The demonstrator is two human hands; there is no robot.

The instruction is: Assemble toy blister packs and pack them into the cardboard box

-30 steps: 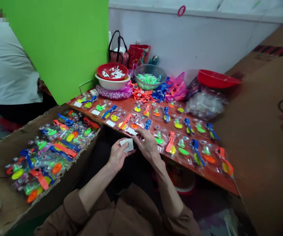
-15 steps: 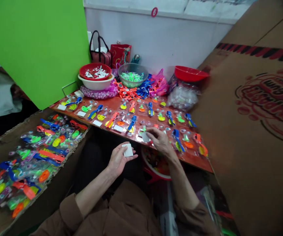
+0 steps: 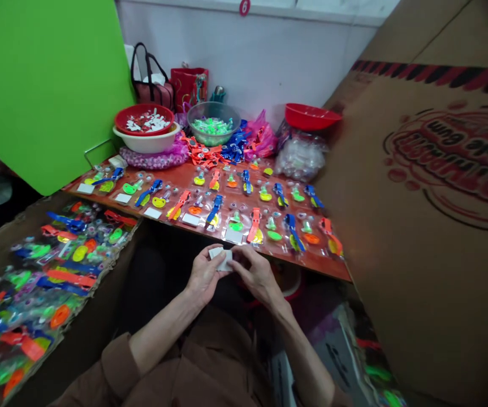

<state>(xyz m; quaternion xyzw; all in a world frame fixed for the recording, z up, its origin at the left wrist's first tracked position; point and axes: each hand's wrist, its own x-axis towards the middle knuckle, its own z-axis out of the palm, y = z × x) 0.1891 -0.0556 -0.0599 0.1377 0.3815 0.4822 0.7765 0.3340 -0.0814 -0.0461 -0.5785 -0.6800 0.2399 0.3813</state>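
My left hand (image 3: 202,277) holds a small stack of white cards (image 3: 222,260) just off the table's front edge, with the thumb on top. Against the stack's right side, my right hand (image 3: 255,273) pinches a card's edge with thumb and fingers. Beyond both hands, clear blister trays in rows on the red-brown table (image 3: 307,261) hold toy parts, among them a green pacifier (image 3: 236,225), an orange strap (image 3: 253,224) and a blue strap (image 3: 293,232). White cards lie along the front row, one of them a card (image 3: 234,236) nearest my hands.
To the left, a carton (image 3: 95,294) is heaped with filled packs. A red bowl (image 3: 119,120) of white pieces, a clear bowl (image 3: 190,121) of green pieces and a red basin (image 3: 311,116) stand at the back. A large cardboard box (image 3: 430,271) closes off the right side.
A white card has left my right hand and now lies on the front blister tray. That hand has drawn back to the stack in my left hand. The view has shifted slightly.
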